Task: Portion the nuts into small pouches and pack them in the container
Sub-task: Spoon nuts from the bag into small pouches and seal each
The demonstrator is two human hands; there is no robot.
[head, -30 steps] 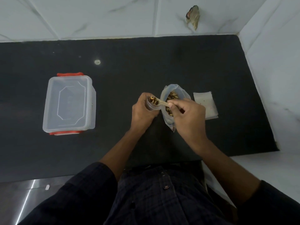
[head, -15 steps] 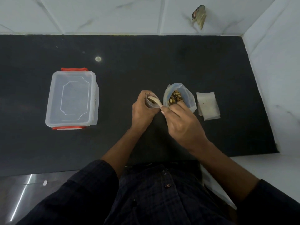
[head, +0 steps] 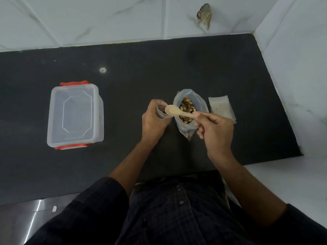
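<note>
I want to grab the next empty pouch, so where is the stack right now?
In the head view the stack of empty pouches lies flat on the dark counter, just right of the open bag of nuts, near the right wall.

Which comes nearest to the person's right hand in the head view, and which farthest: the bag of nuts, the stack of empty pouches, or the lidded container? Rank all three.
From the right hand:
1. Bag of nuts, just to its left, beside the fingers.
2. Stack of empty pouches, just beyond it, a little farther.
3. Lidded container, far across on the left of the counter.
</note>
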